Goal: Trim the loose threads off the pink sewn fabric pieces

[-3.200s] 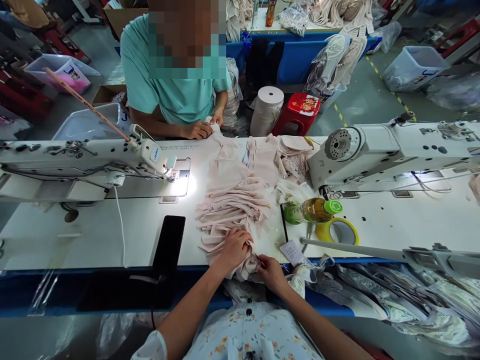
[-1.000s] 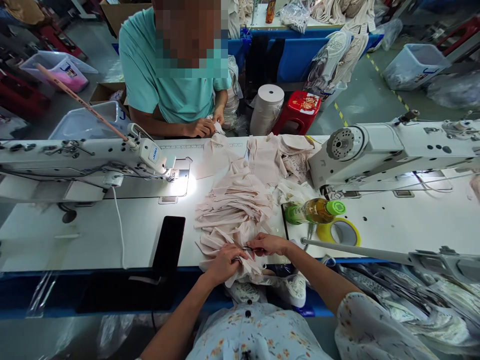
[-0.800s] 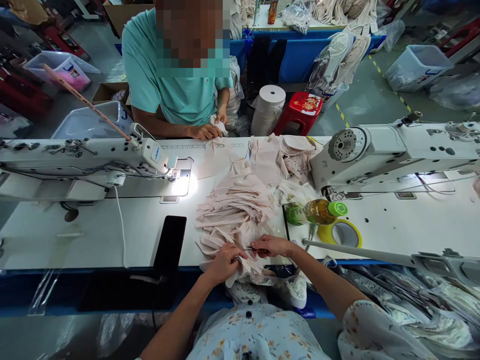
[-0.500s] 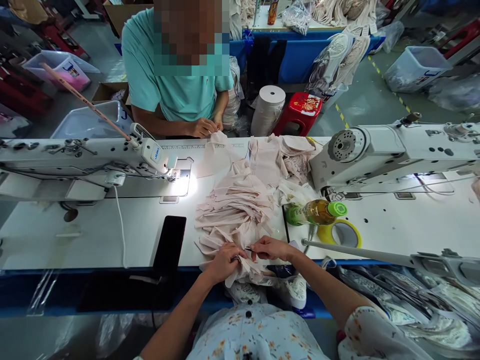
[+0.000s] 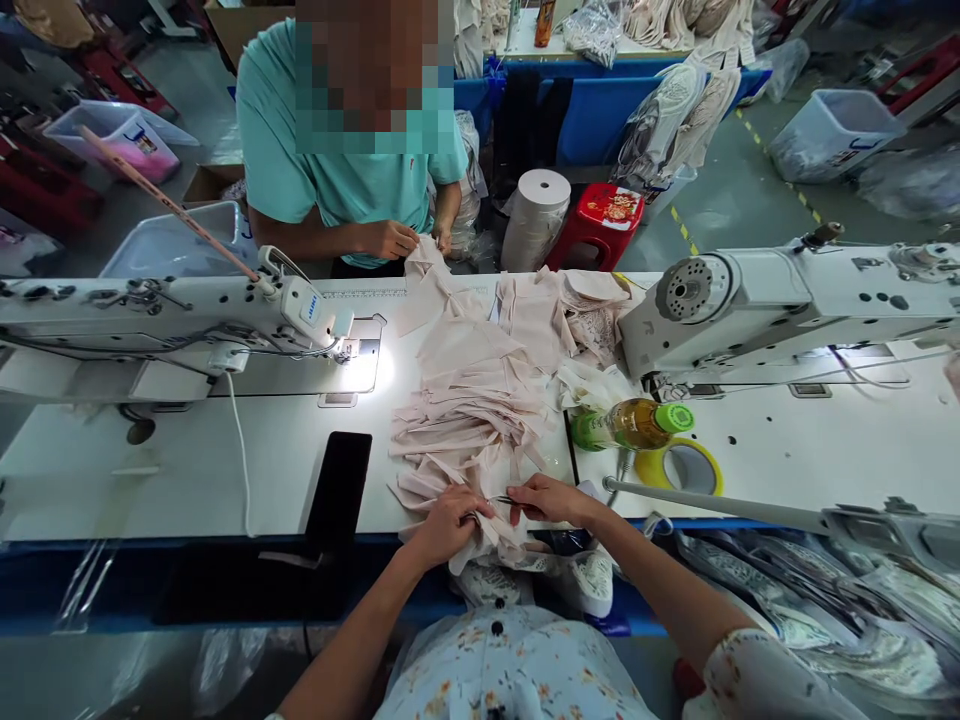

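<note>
My left hand [image 5: 452, 520] is closed on a pale pink fabric piece [image 5: 491, 540] at the table's front edge. A small dark thing shows by its fingertips; I cannot make out what it is. In my right hand [image 5: 546, 498] are thread snips [image 5: 501, 499], their thin metal tip pointing left at the cloth by my left fingers. Most of the snips is hidden in the grip. Just beyond both hands lies a long heap of pale pink fabric pieces [image 5: 480, 405], layered up the table to its far edge.
Across the table a person in a teal shirt [image 5: 360, 200] handles the far end of the cloth. Sewing machines stand left [image 5: 300, 310] and right [image 5: 697, 310]. A phone [image 5: 347, 480], a green-capped bottle [image 5: 634, 425], yellow tape [image 5: 712, 465] and a metal rod [image 5: 712, 500] lie nearby.
My right hand and the snips have shifted slightly right, away from my left hand, which stays put. The person opposite has raised the far fabric and drawn it toward themselves.
</note>
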